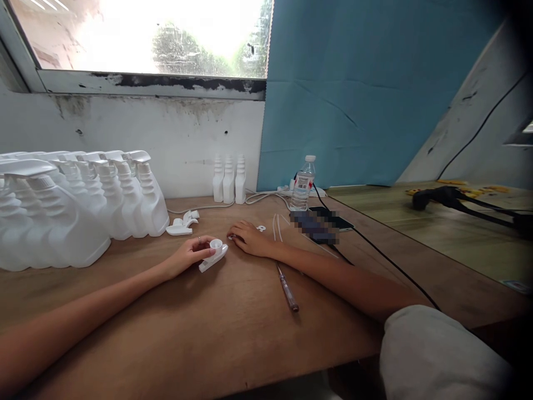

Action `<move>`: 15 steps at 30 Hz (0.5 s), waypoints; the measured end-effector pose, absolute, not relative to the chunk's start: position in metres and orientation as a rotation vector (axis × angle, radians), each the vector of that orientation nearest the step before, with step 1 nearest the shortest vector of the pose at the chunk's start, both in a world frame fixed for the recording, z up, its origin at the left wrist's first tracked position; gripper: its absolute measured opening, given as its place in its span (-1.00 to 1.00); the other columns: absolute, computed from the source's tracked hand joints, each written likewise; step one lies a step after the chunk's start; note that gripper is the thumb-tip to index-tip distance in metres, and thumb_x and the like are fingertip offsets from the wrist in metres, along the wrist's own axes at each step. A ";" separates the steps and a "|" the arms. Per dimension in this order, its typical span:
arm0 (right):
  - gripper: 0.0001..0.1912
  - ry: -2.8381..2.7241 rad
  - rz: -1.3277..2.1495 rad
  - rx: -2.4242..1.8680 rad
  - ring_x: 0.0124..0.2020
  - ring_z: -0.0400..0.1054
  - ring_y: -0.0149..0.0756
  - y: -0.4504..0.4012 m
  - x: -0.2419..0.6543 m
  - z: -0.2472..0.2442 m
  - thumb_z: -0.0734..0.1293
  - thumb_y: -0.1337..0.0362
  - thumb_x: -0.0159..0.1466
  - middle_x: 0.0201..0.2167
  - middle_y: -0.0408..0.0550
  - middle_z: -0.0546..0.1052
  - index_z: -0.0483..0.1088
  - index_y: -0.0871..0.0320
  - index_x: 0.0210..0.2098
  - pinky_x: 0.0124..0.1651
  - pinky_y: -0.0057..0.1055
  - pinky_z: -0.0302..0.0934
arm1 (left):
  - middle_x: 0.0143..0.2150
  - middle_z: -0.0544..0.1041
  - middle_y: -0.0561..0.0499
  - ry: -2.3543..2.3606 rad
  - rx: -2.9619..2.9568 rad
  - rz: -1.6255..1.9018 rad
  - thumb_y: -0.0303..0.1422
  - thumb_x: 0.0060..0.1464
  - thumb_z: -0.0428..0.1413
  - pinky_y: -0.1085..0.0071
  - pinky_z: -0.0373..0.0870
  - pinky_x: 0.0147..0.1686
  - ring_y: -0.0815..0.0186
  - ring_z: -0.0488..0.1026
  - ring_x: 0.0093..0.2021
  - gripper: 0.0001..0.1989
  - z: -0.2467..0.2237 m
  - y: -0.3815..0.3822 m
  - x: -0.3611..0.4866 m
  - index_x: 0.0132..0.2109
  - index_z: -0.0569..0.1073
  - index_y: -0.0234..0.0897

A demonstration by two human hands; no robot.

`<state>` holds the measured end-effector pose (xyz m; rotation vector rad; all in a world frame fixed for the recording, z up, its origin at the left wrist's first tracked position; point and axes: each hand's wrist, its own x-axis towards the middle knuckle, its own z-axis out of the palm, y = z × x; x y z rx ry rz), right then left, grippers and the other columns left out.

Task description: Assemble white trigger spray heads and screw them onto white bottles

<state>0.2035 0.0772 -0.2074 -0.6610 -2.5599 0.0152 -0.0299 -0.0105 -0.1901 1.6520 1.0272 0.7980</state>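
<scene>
My left hand (192, 254) grips a white spray trigger head (213, 259), its round collar facing up above the table. Just to the right, my right hand (249, 238) is low over the wood, fingers curled together around a small whitish piece (231, 237) too small to name. Small white washers (261, 228) lie beyond that hand. A screwdriver (287, 289) with a clear handle rests in front of the right forearm. More white trigger heads (182, 224) lie behind my left hand. Thin white tubes (280, 228) lie to the right of my right hand.
White spray bottles (145, 200) stand in rows at the left of the wooden table (200, 339). Several slim white bottles (229, 180) stand by the wall. A water bottle (303, 186), a phone (333, 218) and a black cable (391, 259) are at the right.
</scene>
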 end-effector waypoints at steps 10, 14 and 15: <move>-0.84 -2.559 0.012 -0.671 -0.11 0.23 -0.22 0.078 0.204 -0.209 0.22 0.45 0.30 -0.19 0.04 0.45 0.41 0.22 -0.18 0.00 -0.28 0.13 | -0.10 0.47 -0.03 1.044 1.676 0.791 -0.13 0.07 0.15 0.43 0.27 -0.16 0.26 0.37 -0.13 -0.53 -0.188 -0.012 -0.029 0.07 0.40 -0.29; -0.84 -2.568 0.008 -0.678 -0.11 0.24 -0.22 0.078 0.204 -0.208 0.22 0.44 0.31 -0.18 0.04 0.45 0.42 0.21 -0.18 -0.01 -0.28 0.13 | -0.10 0.48 -0.03 1.038 1.676 0.788 -0.13 0.07 0.15 0.42 0.28 -0.16 0.25 0.38 -0.13 -0.54 -0.189 -0.012 -0.029 0.06 0.41 -0.28; -0.84 -2.572 0.007 -0.683 -0.10 0.24 -0.22 0.077 0.204 -0.207 0.22 0.44 0.31 -0.18 0.04 0.45 0.42 0.21 -0.18 0.00 -0.28 0.13 | -0.11 0.48 -0.03 1.039 1.676 0.788 -0.13 0.07 0.15 0.42 0.29 -0.16 0.25 0.38 -0.14 -0.54 -0.189 -0.012 -0.029 0.06 0.41 -0.28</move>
